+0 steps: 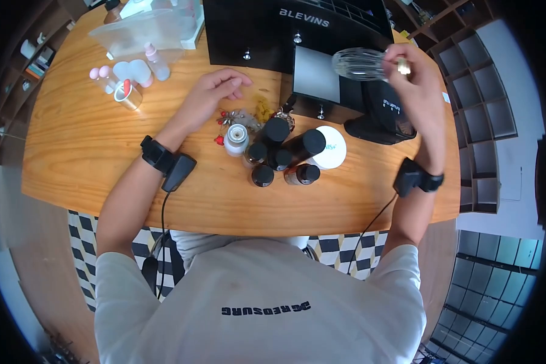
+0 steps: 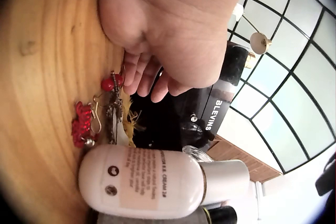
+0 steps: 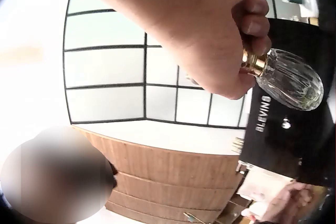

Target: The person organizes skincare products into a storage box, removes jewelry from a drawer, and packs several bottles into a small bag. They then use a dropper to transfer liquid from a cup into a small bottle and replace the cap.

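Note:
In the head view, my right hand (image 1: pixel 415 82) grips a ribbed clear-glass perfume bottle (image 1: pixel 361 64) by its gold neck, raised over the right side of a black box (image 1: pixel 258 36) marked BLEVINS. The right wrist view shows the fingers curled round the gold collar, with the glass body of the bottle (image 3: pixel 291 82) pointing away from the palm. My left hand (image 1: pixel 215 91) rests at the table with relaxed fingers, holding nothing. Beside it lie red-beaded earrings (image 2: pixel 84 124) and a yellow tassel (image 1: pixel 262 109). A pale cream bottle (image 2: pixel 142 182) stands close to the left wrist.
A pulled-out drawer (image 1: pixel 316 76) with a grey inside juts from the box. Next to it sits a black pouch (image 1: pixel 379 118). Several dark-capped bottles (image 1: pixel 277 130) and a white round jar (image 1: pixel 330 148) cluster at centre. Pink-capped bottles (image 1: pixel 158 64) and a cup (image 1: pixel 128 97) stand left.

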`<control>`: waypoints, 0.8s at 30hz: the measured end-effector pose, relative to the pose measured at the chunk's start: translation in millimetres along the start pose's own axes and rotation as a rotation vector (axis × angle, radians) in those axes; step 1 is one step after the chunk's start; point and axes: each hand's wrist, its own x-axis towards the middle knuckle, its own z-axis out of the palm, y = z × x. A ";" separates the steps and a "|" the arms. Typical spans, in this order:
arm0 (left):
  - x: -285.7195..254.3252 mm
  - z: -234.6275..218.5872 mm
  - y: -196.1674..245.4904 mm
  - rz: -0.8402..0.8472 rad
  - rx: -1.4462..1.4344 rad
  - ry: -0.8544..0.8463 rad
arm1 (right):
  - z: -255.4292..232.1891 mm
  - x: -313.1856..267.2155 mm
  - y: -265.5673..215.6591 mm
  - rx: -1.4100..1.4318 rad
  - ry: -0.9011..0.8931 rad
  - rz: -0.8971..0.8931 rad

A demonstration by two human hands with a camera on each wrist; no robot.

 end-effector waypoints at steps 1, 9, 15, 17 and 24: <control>-0.5 0.5 -1.1 -0.007 -0.002 -0.010 | -17.6 -3.6 -6.0 0.024 -0.049 0.035; 2.4 -2.2 -7.1 -0.018 -0.004 -0.003 | -40.2 -44.7 -21.7 -0.253 -0.457 0.106; 0.2 -2.2 -5.3 -0.001 -0.120 0.044 | -13.1 -52.0 -5.9 -0.363 -0.654 0.055; 0.9 -0.6 2.2 -0.002 -0.119 0.034 | -10.1 -53.3 -4.3 -0.382 -0.662 0.069; 3.1 1.4 12.2 -0.022 -0.089 -0.051 | -20.9 -48.9 -14.6 -0.428 -0.342 0.161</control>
